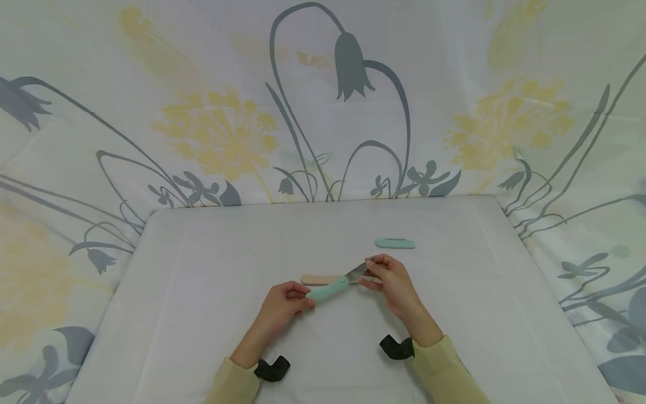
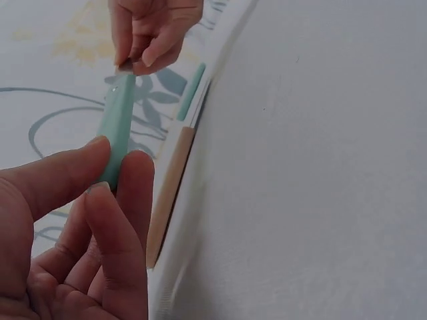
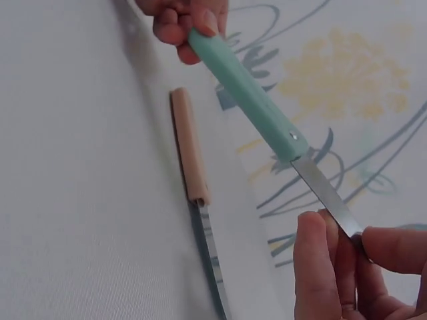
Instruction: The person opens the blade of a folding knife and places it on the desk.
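A mint-green folding knife (image 1: 330, 288) is held up over the table between both hands, its blade (image 3: 327, 195) out of the handle. My left hand (image 1: 286, 306) pinches the butt of the handle between thumb and fingers. At the other end, my right hand (image 1: 396, 285) pinches the blade near its tip, between thumb and fingers. Behind them on the table lies a second knife with a peach-coloured handle (image 3: 189, 150), its blade also extended. Farther back to the right lies another mint-green folding knife (image 1: 395, 243), closed.
A white cloth covers the table (image 1: 212, 252). Around its back and sides hangs a pale curtain (image 1: 434, 45) with grey and yellow flower prints. A dark curved mount (image 1: 273, 369) sits on the left wrist, and a similar mount (image 1: 396, 348) on the right.
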Available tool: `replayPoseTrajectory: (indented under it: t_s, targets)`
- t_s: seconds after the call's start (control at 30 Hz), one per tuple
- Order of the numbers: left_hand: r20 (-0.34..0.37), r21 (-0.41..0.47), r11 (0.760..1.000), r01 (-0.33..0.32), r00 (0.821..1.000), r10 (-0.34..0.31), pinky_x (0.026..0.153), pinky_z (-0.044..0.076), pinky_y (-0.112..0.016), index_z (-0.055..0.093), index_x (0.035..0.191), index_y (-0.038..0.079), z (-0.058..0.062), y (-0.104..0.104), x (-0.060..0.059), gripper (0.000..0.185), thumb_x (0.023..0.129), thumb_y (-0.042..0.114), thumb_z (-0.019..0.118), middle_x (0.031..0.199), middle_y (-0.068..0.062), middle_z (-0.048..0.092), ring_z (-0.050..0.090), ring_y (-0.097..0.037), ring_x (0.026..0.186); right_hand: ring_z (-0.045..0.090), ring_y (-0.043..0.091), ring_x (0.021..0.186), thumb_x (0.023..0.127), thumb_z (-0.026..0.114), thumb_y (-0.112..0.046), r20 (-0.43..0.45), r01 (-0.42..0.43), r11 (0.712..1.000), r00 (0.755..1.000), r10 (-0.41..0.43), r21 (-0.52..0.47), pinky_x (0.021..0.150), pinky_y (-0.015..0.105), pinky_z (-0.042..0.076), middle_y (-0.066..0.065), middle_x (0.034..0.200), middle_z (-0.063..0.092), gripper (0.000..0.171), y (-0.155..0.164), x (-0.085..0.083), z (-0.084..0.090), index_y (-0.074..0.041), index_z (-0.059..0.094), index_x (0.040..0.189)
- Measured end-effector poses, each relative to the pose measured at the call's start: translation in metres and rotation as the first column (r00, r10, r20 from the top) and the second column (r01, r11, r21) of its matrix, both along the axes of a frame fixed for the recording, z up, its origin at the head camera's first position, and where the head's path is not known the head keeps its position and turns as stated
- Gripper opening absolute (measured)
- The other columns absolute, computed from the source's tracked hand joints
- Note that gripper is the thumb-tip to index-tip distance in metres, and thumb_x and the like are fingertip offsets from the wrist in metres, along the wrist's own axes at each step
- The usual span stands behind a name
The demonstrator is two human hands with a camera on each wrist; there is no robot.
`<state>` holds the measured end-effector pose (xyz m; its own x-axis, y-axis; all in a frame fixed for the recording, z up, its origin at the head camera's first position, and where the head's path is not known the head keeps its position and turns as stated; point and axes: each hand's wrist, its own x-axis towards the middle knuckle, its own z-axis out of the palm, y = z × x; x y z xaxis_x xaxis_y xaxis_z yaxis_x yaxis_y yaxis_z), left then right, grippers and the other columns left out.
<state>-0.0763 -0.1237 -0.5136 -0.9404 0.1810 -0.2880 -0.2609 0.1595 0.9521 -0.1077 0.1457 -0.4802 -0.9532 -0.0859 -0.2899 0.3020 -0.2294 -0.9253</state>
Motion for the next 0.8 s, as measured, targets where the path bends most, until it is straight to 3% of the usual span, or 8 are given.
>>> replayPoseTrajectory:
  t_s: [0.2,0.4,0.6,0.8]
  targets:
    - [-0.021,0.005,0.998,-0.057,0.998,0.058,0.073,0.049,-0.028,0.071,0.109,0.001,0.008,-0.007,-0.013,0.023,0.088,0.010,0.074,0.091,-0.009,0.073,0.070,-0.025,0.086,0.067,0.014,0.086,0.099,0.059,-0.004,0.000,-0.021,0.991,1.000,0.021,0.130,0.077,0.032,0.057,0.007,0.095,0.065,0.021,0.005,-0.003,-0.004,0.009,0.056,0.115]
    - [-0.065,-0.009,0.997,-0.077,0.995,0.076,0.072,0.050,-0.027,0.075,0.109,0.005,0.012,-0.009,-0.028,0.021,0.090,0.012,0.074,0.091,-0.009,0.073,0.070,-0.026,0.088,0.065,0.014,0.083,0.097,0.063,-0.004,-0.011,0.015,0.969,1.000,-0.013,0.246,0.076,0.034,0.057,0.009,0.095,0.067,0.025,0.007,-0.009,-0.008,0.009,0.056,0.118]
    - [-0.133,-0.090,0.991,-0.096,0.988,0.084,0.069,0.051,-0.027,0.076,0.106,0.007,0.013,-0.008,-0.041,0.017,0.090,0.009,0.072,0.094,-0.007,0.069,0.069,-0.023,0.082,0.060,0.015,0.081,0.092,0.070,-0.009,-0.047,0.025,0.898,0.999,-0.005,0.439,0.068,0.029,0.056,0.011,0.096,0.066,0.021,0.009,-0.017,-0.011,0.005,0.066,0.108]
    - [-0.204,-0.224,0.965,-0.137,0.975,0.091,0.073,0.050,-0.030,0.075,0.102,0.008,0.010,-0.007,-0.051,0.015,0.087,0.010,0.073,0.095,-0.004,0.069,0.065,-0.017,0.081,0.059,0.016,0.074,0.091,0.072,-0.008,-0.072,0.014,0.834,0.997,0.031,0.552,0.062,0.025,0.052,0.009,0.092,0.067,0.015,0.010,-0.024,-0.020,0.000,0.070,0.104]
